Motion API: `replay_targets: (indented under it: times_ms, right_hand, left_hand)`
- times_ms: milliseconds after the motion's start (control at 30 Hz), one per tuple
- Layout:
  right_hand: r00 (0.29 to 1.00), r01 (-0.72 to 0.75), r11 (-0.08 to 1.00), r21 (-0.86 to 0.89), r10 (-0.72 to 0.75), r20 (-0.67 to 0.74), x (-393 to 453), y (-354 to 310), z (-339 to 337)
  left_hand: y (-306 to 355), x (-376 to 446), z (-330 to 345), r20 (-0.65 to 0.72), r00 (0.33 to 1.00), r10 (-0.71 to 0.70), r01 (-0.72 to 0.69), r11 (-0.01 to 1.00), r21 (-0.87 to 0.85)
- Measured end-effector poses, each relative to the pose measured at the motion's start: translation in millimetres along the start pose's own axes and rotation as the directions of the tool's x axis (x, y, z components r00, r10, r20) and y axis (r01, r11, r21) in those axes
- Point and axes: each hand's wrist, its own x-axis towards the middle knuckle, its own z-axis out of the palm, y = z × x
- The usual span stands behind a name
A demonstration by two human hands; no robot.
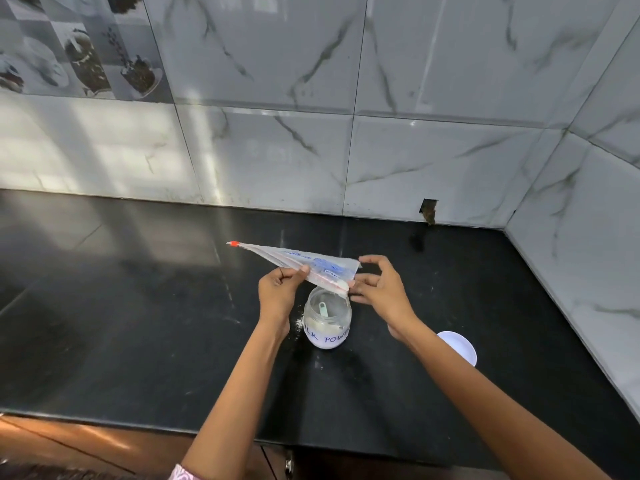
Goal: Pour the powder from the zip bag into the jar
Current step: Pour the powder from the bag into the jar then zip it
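Here: one zip bag point(311, 265), one jar point(327, 320), one white lid point(459, 346), two hands. Left hand point(280, 292) pinches the bag's near edge; right hand point(381, 289) grasps its right end with fingertips. Bag is held tilted just above the open jar, mid-counter point(121, 306). Lid lies toward the right wall. Left half of counter is open; a little powder point(297, 323) is spilled beside the jar.

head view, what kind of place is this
Most likely a home kitchen: a black stone countertop runs into a corner of marble-look wall tiles, some tiles printed with food pictures, and a jar labelled for milk powder stands on it.
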Motion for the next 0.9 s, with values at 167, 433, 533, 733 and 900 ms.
replay_targets:
  times_ms: [167,433,533,733,900]
  right_hand:
    - [0.98,0.195,0.939,-0.282,-0.176,0.093,7.8,-9.1,-4.5]
    - [0.98,0.175,0.978,-0.116,-0.184,-0.07,29.2,-39.1,5.7]
    - [0.98,0.174,0.985,0.0,-0.173,-0.093,34.2,-52.3,5.1]
    - [0.99,0.135,0.973,0.185,-0.124,-0.071,41.0,-78.9,-2.8]
    - [0.992,0.11,0.963,0.246,-0.092,-0.081,41.0,-93.5,-13.8]
  left_hand:
    - [15.0,7.4,7.1,-0.053,0.999,-0.002,0.004,0.999,0.041]
    - [28.8,14.8,6.2,-0.002,1.0,0.016,-0.016,0.997,0.07]
    - [19.1,16.7,-3.8,-0.028,0.999,0.014,-0.012,0.997,0.074]
    - [21.9,34.3,-18.1,-0.113,0.992,0.054,-0.033,0.983,0.183]
    - [41.9,51.2,-24.4,-0.014,0.986,0.167,-0.159,0.956,0.247]
